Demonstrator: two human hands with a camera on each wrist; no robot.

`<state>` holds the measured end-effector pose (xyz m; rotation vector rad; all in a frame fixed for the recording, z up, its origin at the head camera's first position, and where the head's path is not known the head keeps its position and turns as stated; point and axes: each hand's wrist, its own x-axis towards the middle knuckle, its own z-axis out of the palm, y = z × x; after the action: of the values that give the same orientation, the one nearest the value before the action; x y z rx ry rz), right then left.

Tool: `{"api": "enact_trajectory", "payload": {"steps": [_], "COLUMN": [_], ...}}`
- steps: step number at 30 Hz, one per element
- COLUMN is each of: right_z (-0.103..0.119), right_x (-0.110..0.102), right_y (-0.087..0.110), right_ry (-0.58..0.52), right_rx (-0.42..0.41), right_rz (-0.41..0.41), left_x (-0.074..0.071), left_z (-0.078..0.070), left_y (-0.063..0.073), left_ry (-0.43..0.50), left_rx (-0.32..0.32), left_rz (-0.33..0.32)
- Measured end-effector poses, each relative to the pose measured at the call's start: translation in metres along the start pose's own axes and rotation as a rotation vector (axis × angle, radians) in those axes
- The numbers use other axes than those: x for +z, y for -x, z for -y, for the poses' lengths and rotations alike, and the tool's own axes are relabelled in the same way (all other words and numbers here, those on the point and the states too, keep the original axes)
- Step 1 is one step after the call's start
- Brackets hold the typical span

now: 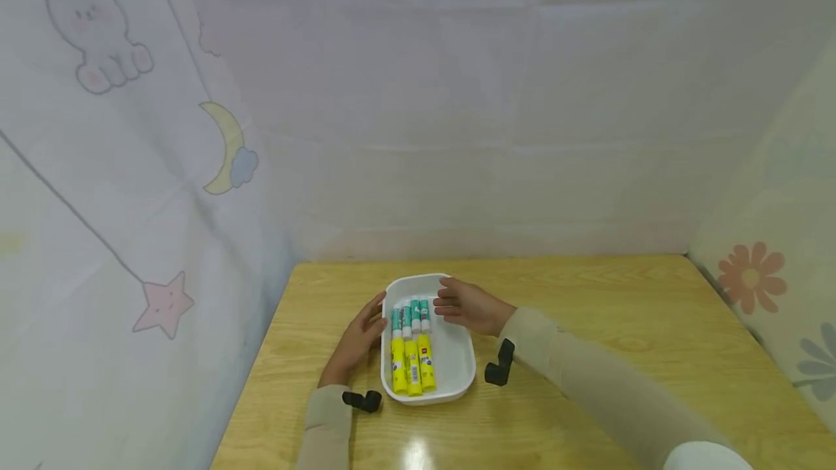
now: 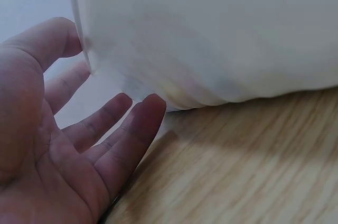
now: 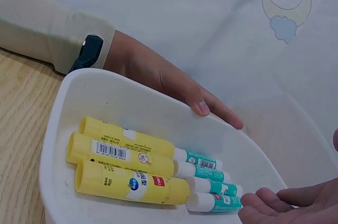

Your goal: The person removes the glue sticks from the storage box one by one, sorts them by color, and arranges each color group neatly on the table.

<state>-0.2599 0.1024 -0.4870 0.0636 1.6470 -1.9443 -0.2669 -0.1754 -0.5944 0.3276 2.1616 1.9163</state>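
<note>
A white plastic tray (image 1: 460,361) stands on the wooden table. Along its left side lie 3 yellow glue sticks (image 3: 127,182) side by side. Beyond their ends, a row of several smaller white-and-teal sticks (image 3: 214,202) lies in the same direction. My left hand (image 1: 359,336) is at the tray's left wall, its fingers spread along the outside and the thumb tip at the rim. Over the tray's far right part reaches my right hand (image 1: 472,307), fingers extended and holding nothing; in the right wrist view its fingertips are close to the teal ends.
The table (image 1: 588,368) extends widely to the right of the tray. Behind it hangs a pale cloth (image 1: 418,129), with printed cloth at both sides. A black wrist camera (image 1: 499,363) sits on the right sleeve and another (image 1: 362,401) on the left.
</note>
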Motion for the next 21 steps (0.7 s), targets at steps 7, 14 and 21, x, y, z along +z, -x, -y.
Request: {"api": "enact_trajectory", "payload": {"steps": [7,14,21], "right_z": [-0.009,-0.015,-0.022], "right_x": [0.003,0.018,0.028], "right_y": [-0.015,-0.025,-0.033], "right_ry": [-0.024,-0.036,-0.039], "right_rx": [0.033,0.051,0.113], "right_rz": [-0.067,-0.071,-0.184], "left_x": [0.002,0.001,0.0], "left_z": [0.008,0.007,0.005], "left_y": [-0.004,-0.004,-0.001], "left_ry": [0.001,-0.004,0.011], "left_rx": [0.013,0.023,0.009], "left_rz": [-0.016,-0.034,-0.018]}}
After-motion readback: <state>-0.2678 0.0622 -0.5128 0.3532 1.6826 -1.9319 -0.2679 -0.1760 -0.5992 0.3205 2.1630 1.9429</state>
